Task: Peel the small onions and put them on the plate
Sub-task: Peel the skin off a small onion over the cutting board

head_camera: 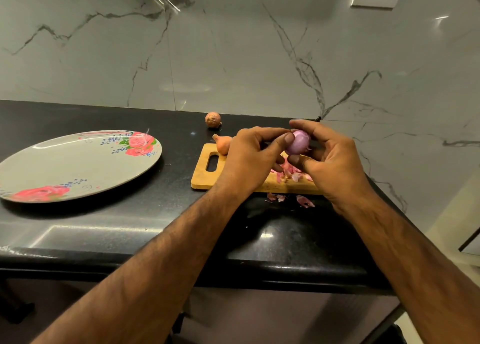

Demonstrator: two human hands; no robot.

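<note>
Now the onion [298, 141], nearly bare and glossy purple, is held just above the cutting board [205, 172], pinched between the left hand [249, 159] and right hand [330, 162]. It is probably light, firm and slippery, so best gripped at its ends. Left of the board, the plate [78, 167] has no onions on it.

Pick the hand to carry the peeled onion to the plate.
Left hand: the plate lies on its side and its thumb is on the peeled onion; the right hand would likely have to cross over.
</note>
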